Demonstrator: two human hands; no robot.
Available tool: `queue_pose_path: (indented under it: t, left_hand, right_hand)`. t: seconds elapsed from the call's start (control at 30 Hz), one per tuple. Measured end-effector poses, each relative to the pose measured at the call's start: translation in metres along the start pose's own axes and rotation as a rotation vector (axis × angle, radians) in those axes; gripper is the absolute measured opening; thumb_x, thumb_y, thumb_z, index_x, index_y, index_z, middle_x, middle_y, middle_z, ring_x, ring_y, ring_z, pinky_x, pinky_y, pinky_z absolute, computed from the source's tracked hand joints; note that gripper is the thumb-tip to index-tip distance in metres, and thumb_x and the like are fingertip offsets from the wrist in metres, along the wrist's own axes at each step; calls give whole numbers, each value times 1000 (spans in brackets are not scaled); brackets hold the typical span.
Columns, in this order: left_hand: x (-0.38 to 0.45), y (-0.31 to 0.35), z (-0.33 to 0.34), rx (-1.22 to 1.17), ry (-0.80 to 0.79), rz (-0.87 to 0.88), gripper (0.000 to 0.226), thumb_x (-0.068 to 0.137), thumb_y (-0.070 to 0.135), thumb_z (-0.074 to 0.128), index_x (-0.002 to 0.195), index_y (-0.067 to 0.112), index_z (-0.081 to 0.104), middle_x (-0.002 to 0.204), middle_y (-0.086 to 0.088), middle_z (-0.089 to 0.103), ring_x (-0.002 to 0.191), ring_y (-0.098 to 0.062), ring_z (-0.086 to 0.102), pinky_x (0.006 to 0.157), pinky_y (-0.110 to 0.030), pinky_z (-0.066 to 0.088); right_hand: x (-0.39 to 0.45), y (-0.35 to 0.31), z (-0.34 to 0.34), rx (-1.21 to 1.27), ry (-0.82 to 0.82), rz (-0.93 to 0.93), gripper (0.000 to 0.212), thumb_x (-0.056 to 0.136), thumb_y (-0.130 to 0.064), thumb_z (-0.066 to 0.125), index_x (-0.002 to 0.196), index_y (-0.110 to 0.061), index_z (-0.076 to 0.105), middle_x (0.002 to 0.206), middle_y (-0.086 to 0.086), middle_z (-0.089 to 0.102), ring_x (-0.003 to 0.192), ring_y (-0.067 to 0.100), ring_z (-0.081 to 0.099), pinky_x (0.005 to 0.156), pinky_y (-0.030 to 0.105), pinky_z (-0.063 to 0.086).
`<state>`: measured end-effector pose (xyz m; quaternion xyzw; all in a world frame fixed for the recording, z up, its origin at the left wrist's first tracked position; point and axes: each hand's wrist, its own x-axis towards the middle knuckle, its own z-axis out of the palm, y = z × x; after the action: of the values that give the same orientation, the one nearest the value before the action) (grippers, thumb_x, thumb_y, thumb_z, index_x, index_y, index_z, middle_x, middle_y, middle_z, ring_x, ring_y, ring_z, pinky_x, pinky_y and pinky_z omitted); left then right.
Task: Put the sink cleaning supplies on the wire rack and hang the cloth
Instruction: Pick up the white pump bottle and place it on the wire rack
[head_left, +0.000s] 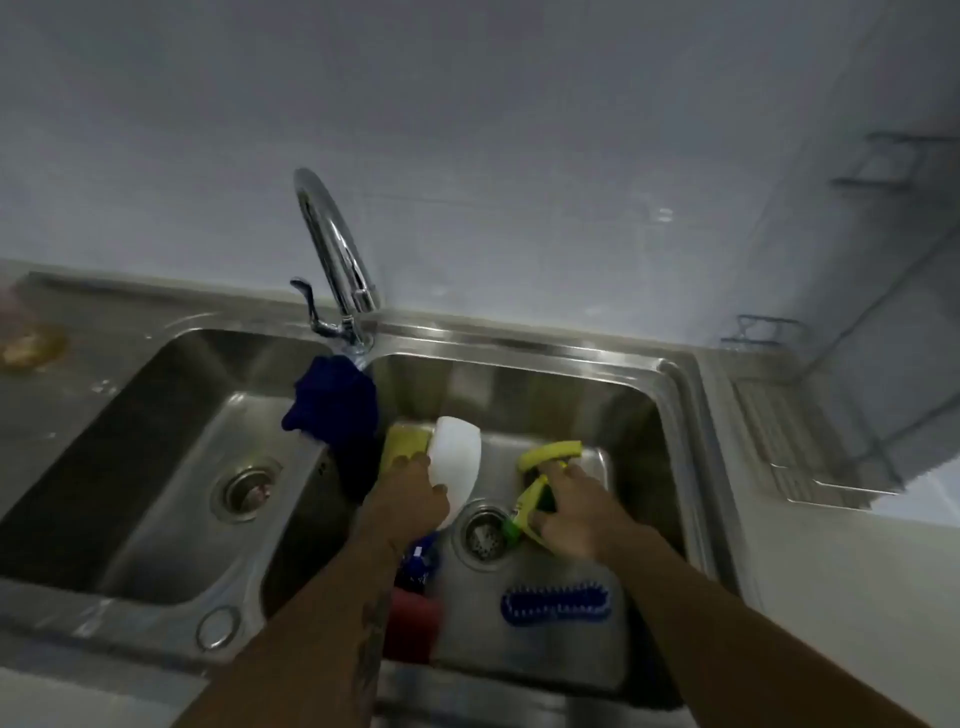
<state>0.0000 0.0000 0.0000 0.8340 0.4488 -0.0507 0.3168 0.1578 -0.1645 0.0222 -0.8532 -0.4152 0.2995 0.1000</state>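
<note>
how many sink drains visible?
2. One drain in the floor of the left basin; the other drain in the right basin, between the left hand and right hand.

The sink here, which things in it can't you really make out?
Head view, the only one:
- Red and dark blue item: mostly covered by the left arm; what it is can't be told.
- Yellow sponge: partly behind the white bottle and left hand.
- Spray bottle: label blurred, body under the right hand.
- Wire rack: blurred.
</note>
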Motion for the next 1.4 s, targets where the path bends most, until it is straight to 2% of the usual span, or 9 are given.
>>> queue_pose_path:
  t: [0.23, 0.53, 0.63, 0.73, 0.93, 1.03, 1.17, 1.33, 1.4]
  left_hand:
    - [45, -15, 61, 37, -26, -145, 95, 82, 47, 64, 148, 7, 9, 142, -21, 31, 124, -40, 41, 95, -46, 44]
    - [65, -13, 98, 62, 66, -262, 112, 75, 50, 70, 147, 19, -11, 143, -21, 26, 122, -44, 46, 92, -55, 48]
    - [61, -16, 91, 50, 73, -201, 109, 72, 43, 71, 146, 17, -5, 136, -18, 32, 119, -42, 44, 91, -55, 48]
    - [48, -10, 70, 194, 80, -115, 100, 72, 41, 70, 144, 13, 7, 130, -13, 39, 116, -38, 43, 88, -49, 49]
    - [14, 14, -6, 334, 80, 126, 89, 71, 31, 69, 142, 15, 19, 135, -7, 36, 116, -31, 39, 84, -48, 50]
    - [0, 41, -52, 469, 115, 283, 79, 67, 29, 66, 135, 19, 29, 130, -3, 42, 111, -27, 42, 81, -44, 48]
    - [-15, 81, -102, 558, 137, 485, 79, 63, 29, 69, 132, 23, 33, 126, 0, 45, 112, -25, 44, 90, -45, 45]
    - [-36, 133, -154, 598, 191, 706, 82, 63, 52, 55, 136, 24, 30, 129, 2, 43, 114, -22, 41, 96, -43, 39]
    - [-43, 150, -170, 599, 222, 796, 79, 66, 39, 65, 136, 28, 28, 131, 4, 42, 115, -21, 40, 97, -41, 38]
  right_hand:
    - [34, 26, 17, 8, 0, -15, 70, 89, -36, 59, 151, -25, 27, 150, 10, 35, 135, 33, 39, 110, 39, 36]
    - [49, 40, 24, 35, -28, -42, 65, 92, -33, 56, 150, -25, 28, 154, 10, 31, 140, 32, 31, 114, 39, 30]
    - [47, 38, 22, 56, -43, -54, 66, 92, -32, 56, 151, -25, 25, 155, 10, 29, 143, 31, 28, 114, 37, 28]
    - [41, 28, 14, 70, -64, -46, 70, 92, -32, 56, 153, -24, 22, 153, 10, 31, 139, 31, 32, 113, 38, 31]
    - [21, -7, -35, 40, -8, -145, 71, 86, -28, 58, 149, -26, 25, 138, 6, 37, 127, 31, 39, 102, 42, 42]
    - [11, -26, -70, -69, 104, -229, 80, 82, -29, 62, 150, -23, 21, 137, 4, 34, 126, 29, 36, 102, 41, 41]
    - [-4, -46, -107, -211, 239, -287, 92, 70, -34, 64, 150, -21, 20, 143, 7, 31, 132, 31, 29, 106, 44, 36]
    - [-29, -54, -132, -341, 434, -251, 110, 61, -42, 68, 152, -22, 9, 141, 6, 30, 133, 31, 29, 109, 48, 29]
    - [-37, -57, -138, -392, 565, -223, 114, 58, -44, 68, 152, -20, 8, 140, 6, 34, 131, 31, 33, 109, 51, 29]
